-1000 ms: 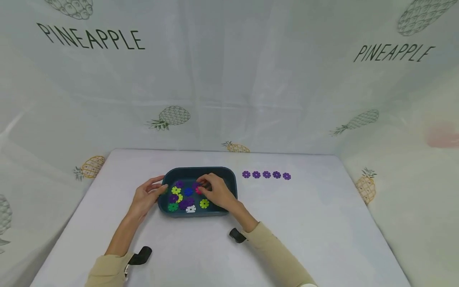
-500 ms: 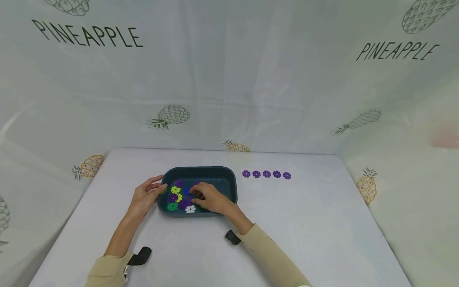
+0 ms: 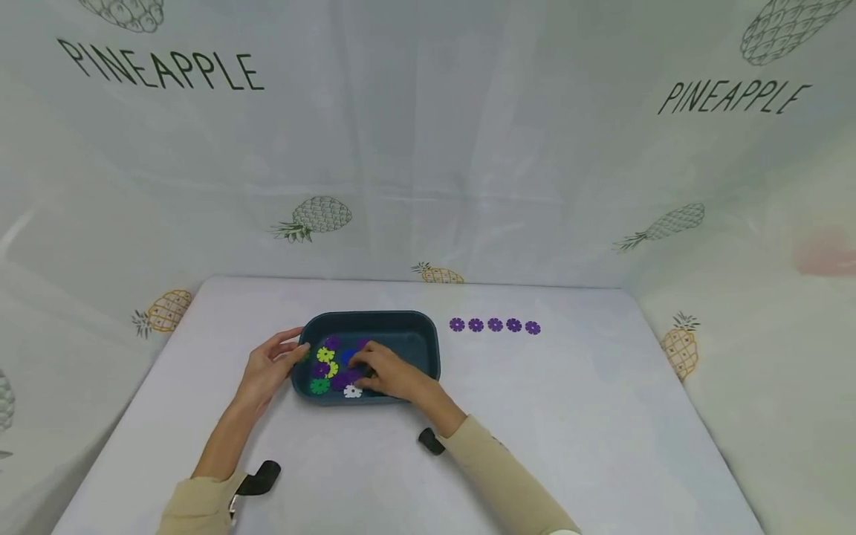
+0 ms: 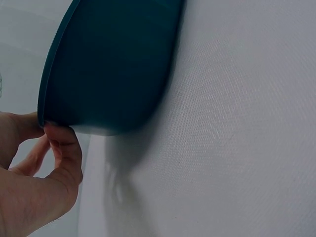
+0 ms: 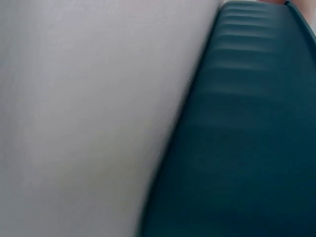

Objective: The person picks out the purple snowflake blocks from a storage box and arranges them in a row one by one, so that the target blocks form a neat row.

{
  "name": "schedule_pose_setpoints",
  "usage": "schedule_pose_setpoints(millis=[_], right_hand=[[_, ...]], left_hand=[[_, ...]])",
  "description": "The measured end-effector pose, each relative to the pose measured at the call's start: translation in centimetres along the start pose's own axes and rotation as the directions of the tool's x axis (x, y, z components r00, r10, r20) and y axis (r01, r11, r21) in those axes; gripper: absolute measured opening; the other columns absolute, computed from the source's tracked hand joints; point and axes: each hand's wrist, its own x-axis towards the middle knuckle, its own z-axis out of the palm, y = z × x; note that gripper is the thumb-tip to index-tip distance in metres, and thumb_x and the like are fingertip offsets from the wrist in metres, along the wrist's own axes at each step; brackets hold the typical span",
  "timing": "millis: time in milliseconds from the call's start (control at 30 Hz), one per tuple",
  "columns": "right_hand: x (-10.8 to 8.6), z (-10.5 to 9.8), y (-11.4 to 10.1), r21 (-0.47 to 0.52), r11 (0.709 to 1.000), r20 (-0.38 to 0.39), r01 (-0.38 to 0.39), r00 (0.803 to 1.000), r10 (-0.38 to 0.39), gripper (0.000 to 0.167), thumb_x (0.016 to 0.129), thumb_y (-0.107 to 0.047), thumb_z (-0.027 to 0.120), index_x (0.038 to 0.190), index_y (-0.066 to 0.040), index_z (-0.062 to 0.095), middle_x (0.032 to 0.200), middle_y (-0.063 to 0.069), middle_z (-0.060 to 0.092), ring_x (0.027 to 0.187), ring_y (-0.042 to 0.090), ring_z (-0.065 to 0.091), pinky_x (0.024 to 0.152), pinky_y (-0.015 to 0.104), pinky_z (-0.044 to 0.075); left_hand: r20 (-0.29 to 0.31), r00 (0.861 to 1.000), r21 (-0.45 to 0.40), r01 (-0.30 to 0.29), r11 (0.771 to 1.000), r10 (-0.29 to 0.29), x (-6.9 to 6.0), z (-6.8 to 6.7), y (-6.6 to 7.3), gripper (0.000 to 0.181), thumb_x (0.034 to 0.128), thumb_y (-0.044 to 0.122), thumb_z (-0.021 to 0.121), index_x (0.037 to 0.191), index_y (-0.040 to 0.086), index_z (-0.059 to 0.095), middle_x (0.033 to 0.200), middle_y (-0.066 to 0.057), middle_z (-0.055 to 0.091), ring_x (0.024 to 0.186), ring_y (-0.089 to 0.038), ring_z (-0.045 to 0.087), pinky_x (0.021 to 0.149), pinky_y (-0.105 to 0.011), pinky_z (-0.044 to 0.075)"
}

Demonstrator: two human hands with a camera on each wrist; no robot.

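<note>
A dark teal tray (image 3: 420,343) rests on the table, holding several flower-shaped plastic pieces. Among them I see a white one (image 3: 352,391), a green one (image 3: 319,386), a yellow one (image 3: 325,354), a blue one (image 3: 346,357) and purple ones (image 3: 339,382). My left hand (image 3: 262,373) pinches the tray's left rim, thumb on top; the left wrist view shows this grip on the tray wall (image 4: 108,64). Inside the tray, my right hand (image 3: 396,373) has bent fingers among the pieces. Whether they hold a piece is hidden. Only the tray's outer side (image 5: 242,133) fills the right wrist view.
Several purple flower pieces (image 3: 495,325) lie in a row on the white table (image 3: 568,416), right of the tray. A pineapple-printed curtain (image 3: 428,148) hangs behind the table and along its sides.
My right hand has moved left and toward me within the tray, from the pink piece to the white and purple ones. The pink and right-hand yellow pieces are now hidden. My left hand stays put.
</note>
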Motion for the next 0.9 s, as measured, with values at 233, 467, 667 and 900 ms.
schedule_pose_setpoints(millis=[233, 467, 667, 900], right_hand=[[0.1, 0.1, 0.3, 0.065, 0.998, -0.074, 0.027, 0.997, -0.022, 0.026, 0.093, -0.003, 0.075, 0.118, 0.001, 0.067, 0.111, 0.011, 0.067, 0.100, 0.019, 0.065, 0.089, 0.022, 0.052], [0.0, -0.3, 0.5, 0.135, 0.990, -0.193, 0.045, 0.981, -0.018, 0.012, 0.095, 0.005, 0.069, 0.107, 0.003, 0.070, 0.099, 0.013, 0.069, 0.089, 0.017, 0.064, 0.079, 0.018, 0.052], [-0.3, -1.0, 0.4, 0.160, 0.985, -0.253, 0.065, 0.967, -0.023, 0.011, 0.096, 0.005, 0.068, 0.106, 0.005, 0.071, 0.098, 0.014, 0.068, 0.089, 0.019, 0.065, 0.079, 0.019, 0.052], [-1.1, -1.9, 0.7, 0.155, 0.987, -0.303, 0.049, 0.953, 0.000, 0.014, 0.096, 0.004, 0.068, 0.109, 0.003, 0.071, 0.100, 0.012, 0.066, 0.090, 0.018, 0.065, 0.081, 0.020, 0.053]], left_hand=[[0.011, 1.000, -0.025, -0.007, 1.000, 0.007, 0.1, 0.0, -0.2, 0.060, 0.1024, 0.037, 0.065, 0.153, 0.010, 0.047, 0.130, -0.014, 0.050, 0.105, -0.017, 0.059, 0.084, -0.020, 0.052], [0.022, 1.000, -0.036, -0.005, 0.999, 0.006, 0.1, -0.1, -0.2, 0.061, 0.1020, 0.037, 0.066, 0.153, 0.010, 0.046, 0.131, -0.014, 0.049, 0.103, -0.015, 0.058, 0.084, -0.021, 0.052], [0.012, 1.000, -0.030, 0.001, 1.000, -0.001, -0.1, -0.1, -0.1, 0.060, 0.1025, 0.037, 0.065, 0.153, 0.010, 0.046, 0.130, -0.014, 0.050, 0.101, -0.013, 0.059, 0.083, -0.020, 0.052], [0.021, 1.000, -0.047, -0.011, 0.999, 0.012, -0.1, -0.1, 0.0, 0.060, 0.1026, 0.035, 0.065, 0.153, 0.009, 0.047, 0.125, -0.010, 0.051, 0.098, -0.009, 0.059, 0.082, -0.020, 0.052]])
